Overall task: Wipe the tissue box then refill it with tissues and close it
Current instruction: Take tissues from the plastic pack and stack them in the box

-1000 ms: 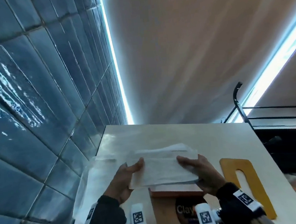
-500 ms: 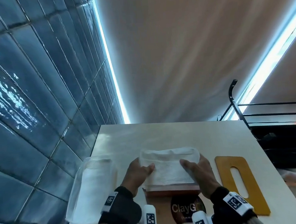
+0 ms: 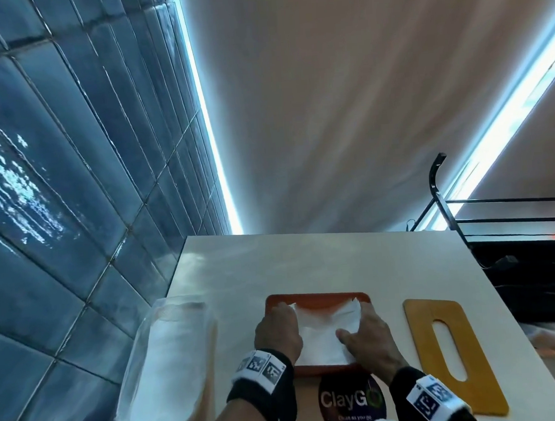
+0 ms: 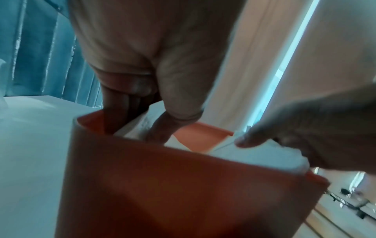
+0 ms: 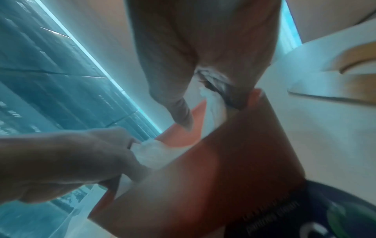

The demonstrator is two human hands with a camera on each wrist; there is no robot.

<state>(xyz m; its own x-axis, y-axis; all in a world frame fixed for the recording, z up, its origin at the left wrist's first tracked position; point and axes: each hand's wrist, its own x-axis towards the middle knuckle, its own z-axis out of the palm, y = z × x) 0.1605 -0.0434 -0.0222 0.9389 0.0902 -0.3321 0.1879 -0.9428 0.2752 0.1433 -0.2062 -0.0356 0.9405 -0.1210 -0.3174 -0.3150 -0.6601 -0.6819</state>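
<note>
An orange-red tissue box [image 3: 318, 297] stands open on the table in the head view. A stack of white tissues [image 3: 324, 338] sits partly down in it, its far corners above the rim. My left hand [image 3: 279, 325] holds the stack's left end, with its fingers [image 4: 122, 112] down inside the box [image 4: 162, 185] and its thumb on the tissues [image 4: 140, 127]. My right hand [image 3: 360, 331] holds the right end, thumb on top. In the right wrist view the right fingers [image 5: 181, 116] reach into the box [image 5: 234, 161] beside the tissues [image 5: 154, 153]. The yellow slotted lid [image 3: 454, 355] lies flat to the box's right.
A clear plastic pack of white tissues [image 3: 169, 375] lies at the table's left edge beside the blue tiled wall [image 3: 55, 193]. A dark round ClayGo sticker [image 3: 351, 399] sits just in front of the box. A black metal rack [image 3: 500, 221] stands past the table's right side.
Both hands have lowered the tissue stack from above the box down into it. The box's far rim now shows. The head view has tilted down slightly.
</note>
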